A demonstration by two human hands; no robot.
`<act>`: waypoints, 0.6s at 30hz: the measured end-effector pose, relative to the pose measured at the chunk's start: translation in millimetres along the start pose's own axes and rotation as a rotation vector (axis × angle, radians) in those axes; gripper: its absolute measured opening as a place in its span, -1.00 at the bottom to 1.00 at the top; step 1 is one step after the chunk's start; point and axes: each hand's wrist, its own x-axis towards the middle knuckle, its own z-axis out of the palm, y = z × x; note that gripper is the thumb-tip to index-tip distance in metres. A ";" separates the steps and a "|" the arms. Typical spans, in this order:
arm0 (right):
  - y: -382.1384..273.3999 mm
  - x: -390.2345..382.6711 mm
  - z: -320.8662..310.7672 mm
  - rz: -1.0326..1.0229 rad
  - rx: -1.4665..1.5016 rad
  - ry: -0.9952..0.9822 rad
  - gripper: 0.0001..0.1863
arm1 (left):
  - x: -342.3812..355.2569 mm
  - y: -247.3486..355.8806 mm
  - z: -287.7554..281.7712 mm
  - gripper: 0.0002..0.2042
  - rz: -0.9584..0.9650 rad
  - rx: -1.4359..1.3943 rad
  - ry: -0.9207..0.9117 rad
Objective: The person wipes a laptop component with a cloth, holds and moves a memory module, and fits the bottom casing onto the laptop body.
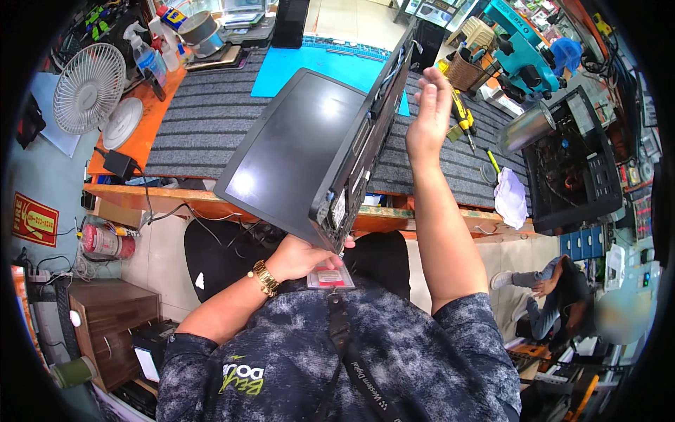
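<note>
An opened laptop with a dark screen (292, 144) is tilted up on its side over the front edge of the workbench. Its other half (351, 162) stands nearly edge-on to me, with inner parts showing along it. My left hand (299, 259), with a gold watch at the wrist, grips the laptop's lower corner near the hinge; some of its fingers are hidden beneath. On the far right side of the laptop, my right hand (430, 119) is raised with fingers stretched out. Whether its palm touches the casing, I cannot tell.
A grey striped mat (204, 126) and a blue mat (274, 74) cover the bench. A yellow screwdriver (460, 112) and a crumpled white cloth (511, 197) lie right, beside an opened computer case (569, 169). A white fan (90, 88) stands left. Another person (555, 295) sits at right.
</note>
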 end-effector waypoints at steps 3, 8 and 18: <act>-59.7 22.7 0.9 -0.345 -0.059 -0.098 -0.37 | 5.1 -19.5 -10.1 -0.71 0.024 0.016 -0.101; -130.7 66.1 3.6 -0.744 -0.186 -0.520 -0.39 | 1.8 -8.4 -0.7 -0.66 -0.053 -0.016 0.007; -136.0 60.6 6.6 -0.680 -0.217 -0.648 -0.63 | 2.0 -10.7 8.9 -0.58 0.000 -0.078 0.046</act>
